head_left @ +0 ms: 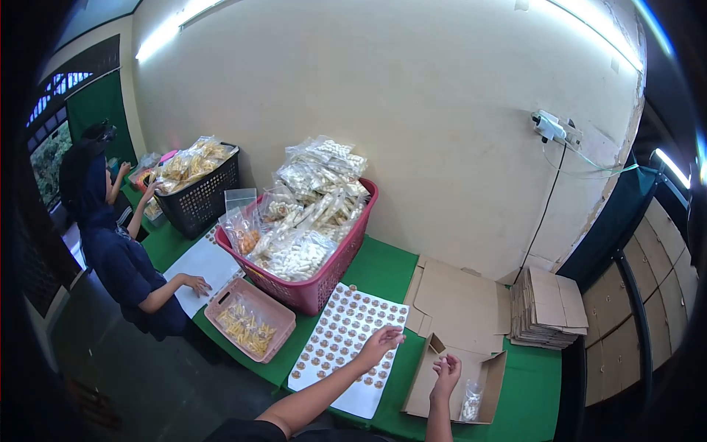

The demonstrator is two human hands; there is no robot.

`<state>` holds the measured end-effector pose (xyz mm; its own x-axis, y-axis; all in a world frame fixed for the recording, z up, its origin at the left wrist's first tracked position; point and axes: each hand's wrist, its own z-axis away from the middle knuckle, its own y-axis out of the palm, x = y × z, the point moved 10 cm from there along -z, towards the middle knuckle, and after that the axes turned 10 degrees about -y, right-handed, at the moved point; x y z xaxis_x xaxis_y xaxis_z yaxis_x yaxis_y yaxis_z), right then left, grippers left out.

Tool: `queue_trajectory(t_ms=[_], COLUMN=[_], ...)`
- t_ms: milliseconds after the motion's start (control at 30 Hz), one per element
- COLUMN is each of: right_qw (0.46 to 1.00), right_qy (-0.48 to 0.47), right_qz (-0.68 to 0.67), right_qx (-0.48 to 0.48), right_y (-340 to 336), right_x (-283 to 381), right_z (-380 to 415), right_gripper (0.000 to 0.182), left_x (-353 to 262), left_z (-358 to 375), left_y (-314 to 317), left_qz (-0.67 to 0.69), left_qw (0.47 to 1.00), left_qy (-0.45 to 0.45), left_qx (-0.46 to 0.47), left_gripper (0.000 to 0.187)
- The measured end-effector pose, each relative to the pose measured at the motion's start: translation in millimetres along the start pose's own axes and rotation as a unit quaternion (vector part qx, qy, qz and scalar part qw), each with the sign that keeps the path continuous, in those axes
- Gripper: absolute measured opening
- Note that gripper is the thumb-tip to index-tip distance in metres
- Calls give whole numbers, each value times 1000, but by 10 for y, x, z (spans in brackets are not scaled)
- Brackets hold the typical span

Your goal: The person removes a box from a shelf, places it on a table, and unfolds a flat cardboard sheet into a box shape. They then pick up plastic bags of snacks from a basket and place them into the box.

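Observation:
My left hand [381, 345] is above a white sheet [346, 342] covered with rows of small round stickers; its fingers are bent, and what they hold, if anything, is too small to name. My right hand [447, 370] is raised over an open cardboard box [420, 383], fingers curled with the tips close together. Whether something small is between them cannot be made out. Inside the box, to the right of my right hand, lies a small clear bag with white pieces [471, 401].
A red basket [320, 291] piled with filled bags, a pink tray [258, 353] of yellow pieces and a black basket [199, 210] stand leftward. Flat cardboard [460, 306] and a folded stack [545, 309] lie by the wall. A co-worker [125, 258] reaches over the table at left.

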<state>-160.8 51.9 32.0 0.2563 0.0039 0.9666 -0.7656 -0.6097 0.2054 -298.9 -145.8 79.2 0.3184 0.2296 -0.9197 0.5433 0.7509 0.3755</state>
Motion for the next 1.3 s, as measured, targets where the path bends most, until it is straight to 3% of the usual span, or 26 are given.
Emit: queue_trajectory(t_ms=[267, 500, 667, 767, 800, 867, 933, 1000, 1067, 1100, 1133, 1167, 1200, 1267, 1300], right_qw=[977, 939, 936, 939, 939, 936, 898, 893, 902, 889, 891, 881, 867, 878, 860], right_qy=[-99, -147, -155, -95, -77, -87, -136, -135, -103, -171, -172, -211, -249, -255, -293], right_qz=[-114, -147, -26, 6, 22, 67, 260, 296, 282, 322, 322, 353, 384, 350, 344], right_qx=[147, 273, 314, 330, 333, 333, 328, 312, 310, 278, 271, 234, 197, 205, 236], right_y=[1879, 3807, 4959, 5632, 5807, 6059, 6240, 6350, 6386, 6347, 6342, 6312, 6259, 6149, 6166], right_x=[672, 1235, 851, 368, 192, 39, -110, -282, -498, -325, -267, -82, 159, 524, 761], right_z=[-373, -145, 52, 58, 64, 82, 72, 23, -1, 13, 10, -5, 8, 42, 90], right_gripper=[21, 19, 21, 25, 26, 31, 37, 43, 41, 43, 43, 45, 48, 53, 55], left_x=[-1468, -2485, -2661, -2490, -2509, -2543, -2426, -2006, -2072, -2146, -2220, -2391, -2441, -2865, -2879], left_z=[-44, -16, -403, -669, -704, -708, -849, -1078, -1055, -986, -912, -824, -800, -529, -535], left_y=[-750, -2395, -3674, -4059, -4116, -4054, -4260, -4429, -4352, -4268, -4191, -4158, -4114, -4008, -3998], left_qz=[-49, -111, -194, -438, -433, -603, -597, -635, -634, -632, -631, -561, -563, -507, -505], left_qw=[993, 965, 936, 847, 851, 732, 747, 756, 755, 756, 755, 801, 802, 787, 790], left_qy=[86, 162, 176, 126, 133, 188, 173, -66, -47, -31, -17, -19, -18, 190, 192], left_qx=[-69, -174, -234, -273, -266, -256, -235, -149, -157, -168, -178, -207, -200, -296, -291], left_gripper=[30, 32, 37, 62, 62, 67, 68, 66, 65, 64, 64, 68, 68, 73, 73])
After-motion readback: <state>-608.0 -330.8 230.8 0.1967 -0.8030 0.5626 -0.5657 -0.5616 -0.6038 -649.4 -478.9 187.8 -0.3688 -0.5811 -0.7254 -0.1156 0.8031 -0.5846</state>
